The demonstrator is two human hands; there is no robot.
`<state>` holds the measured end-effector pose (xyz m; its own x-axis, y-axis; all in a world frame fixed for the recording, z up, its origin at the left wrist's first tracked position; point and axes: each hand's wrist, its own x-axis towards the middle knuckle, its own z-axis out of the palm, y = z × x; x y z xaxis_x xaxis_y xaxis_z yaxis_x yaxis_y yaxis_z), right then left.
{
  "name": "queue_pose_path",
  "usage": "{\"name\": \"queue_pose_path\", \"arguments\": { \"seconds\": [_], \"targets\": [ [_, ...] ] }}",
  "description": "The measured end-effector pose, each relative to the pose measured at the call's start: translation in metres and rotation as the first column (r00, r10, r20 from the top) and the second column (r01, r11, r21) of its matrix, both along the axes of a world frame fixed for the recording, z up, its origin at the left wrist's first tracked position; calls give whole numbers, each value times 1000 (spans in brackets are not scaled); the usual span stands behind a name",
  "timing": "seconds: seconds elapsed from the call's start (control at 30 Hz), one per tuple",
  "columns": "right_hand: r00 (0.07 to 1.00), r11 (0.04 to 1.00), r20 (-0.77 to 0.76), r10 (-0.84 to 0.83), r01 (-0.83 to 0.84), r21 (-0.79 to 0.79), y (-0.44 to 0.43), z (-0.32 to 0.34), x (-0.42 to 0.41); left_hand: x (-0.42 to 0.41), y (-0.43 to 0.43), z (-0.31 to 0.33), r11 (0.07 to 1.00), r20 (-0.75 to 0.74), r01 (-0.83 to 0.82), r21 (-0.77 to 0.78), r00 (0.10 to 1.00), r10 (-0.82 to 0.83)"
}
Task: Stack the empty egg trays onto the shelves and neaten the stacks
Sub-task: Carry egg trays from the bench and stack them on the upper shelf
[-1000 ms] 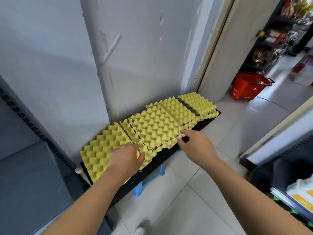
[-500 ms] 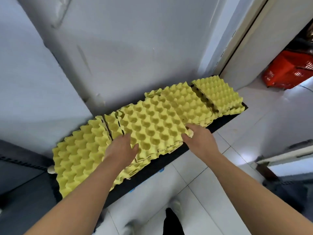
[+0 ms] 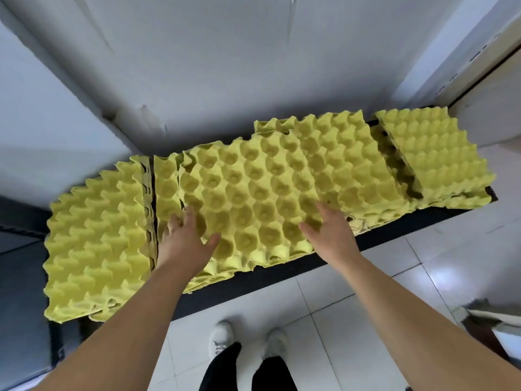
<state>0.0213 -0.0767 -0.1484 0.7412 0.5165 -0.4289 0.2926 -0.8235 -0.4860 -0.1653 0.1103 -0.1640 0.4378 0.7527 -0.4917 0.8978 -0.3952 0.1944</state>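
Observation:
Four low stacks of yellow egg trays lie in a row on a black shelf (image 3: 282, 273). The left stack (image 3: 95, 241) overhangs the shelf's front edge. The middle stack's top tray (image 3: 248, 198) sits skewed over the trays beneath it, and a strip of a lower tray (image 3: 166, 187) shows at its left. My left hand (image 3: 186, 241) grips that top tray's front left corner, thumb on top. My right hand (image 3: 329, 235) holds its right edge, fingers along the side. Further right lie a third stack (image 3: 352, 170) and a tilted end stack (image 3: 434, 153).
A white wall (image 3: 225, 66) rises directly behind the shelf. White floor tiles (image 3: 380, 292) lie in front, with my white shoes (image 3: 248, 337) below the shelf edge. A dark surface (image 3: 19, 277) borders the left side.
My head has come closer and tipped down over the shelf. Both hands have slid further along the sides of the middle top tray, the right one onto its right edge.

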Motion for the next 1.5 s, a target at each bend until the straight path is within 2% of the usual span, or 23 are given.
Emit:
{"name": "queue_pose_path", "arguments": {
  "seconds": [0.1, 0.2, 0.27, 0.5, 0.7, 0.8, 0.93, 1.0, 1.13, 1.2, 1.3, 1.5],
  "targets": [
    [998, 1000, 50, 25, -25, 4, 2, -5, 3, 0, -2, -2, 998, 75, -57, -11, 996, 58],
    [991, 998, 114, 64, -61, -31, 5, -1, 0, 0, -5, 3, 1000, 110, -25, -7, 994, 25],
    [993, 999, 113, 33, -30, -29, 7, 2, 0, 0, -3, 5, 1000, 118, -26, -12, 993, 27],
    [983, 999, 179, -35, 31, 22, 11, 17, 4, 5, 7, 12, 997, 27, 37, 72, 999, -39],
    [972, 976, 193, -134, 96, 195, 9, 32, 5, 2, 4, 22, 992, 249, -124, 7, 961, 118],
    [979, 964, 154, -133, 92, 251, 10, 34, 8, -2, 3, 21, 981, 299, -184, -60, 934, 194],
    [992, 969, 91, -93, 69, 236, 17, 21, 11, -7, 11, 11, 973, 328, -201, -116, 916, 229],
    [996, 975, 37, -87, 77, 210, 19, 12, 11, -8, 11, 5, 971, 302, -222, -90, 923, 239],
    [987, 961, -83, -139, 155, 229, 18, 0, 12, -6, 5, -1, 975, 140, -201, 94, 972, 187],
    [974, 957, -161, -156, 190, 218, 18, -3, 15, -5, 6, 0, 976, 98, -207, 72, 975, 200],
    [971, 969, -216, -105, 149, 199, 18, -6, 19, -1, 11, 2, 979, 63, -199, 49, 979, 195],
    [935, 949, -338, -106, 197, 246, 17, -4, 31, 3, 18, 5, 979, 79, -192, 75, 979, 186]
  ]
}}
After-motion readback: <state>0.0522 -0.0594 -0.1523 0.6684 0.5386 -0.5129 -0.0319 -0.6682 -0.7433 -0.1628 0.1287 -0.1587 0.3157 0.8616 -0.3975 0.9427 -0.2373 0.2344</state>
